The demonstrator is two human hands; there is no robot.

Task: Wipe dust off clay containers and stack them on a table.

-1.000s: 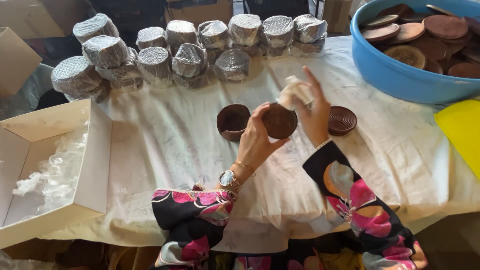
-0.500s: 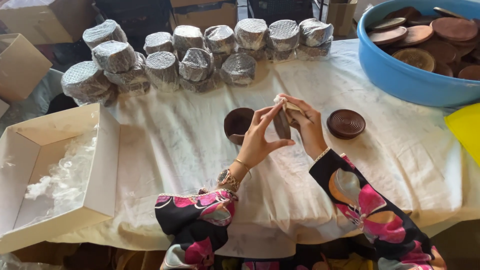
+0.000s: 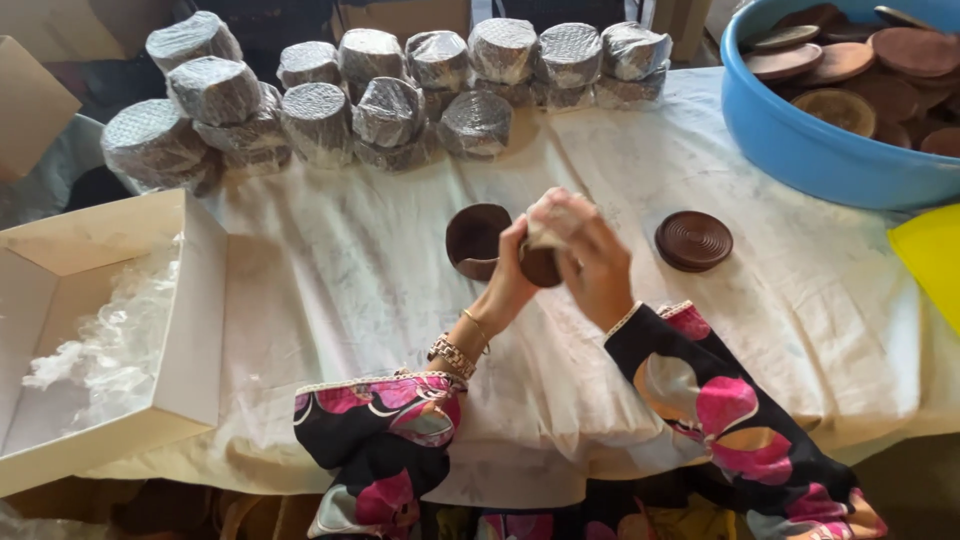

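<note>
Left edge of tabletop: open white box with clear wrap inside. Far edge: row of wrapped bundles. Mid tabletop: brown bowl, empty, just left of the hands. Left hand clamped on small brown disc, held above the cloth; right hand closed on pale rag pressed to it. Ribbed lid to the right, blue tub at far right corner. Risk: disc pinched by edge only, rag pressure could pop it loose onto bowl.
</note>
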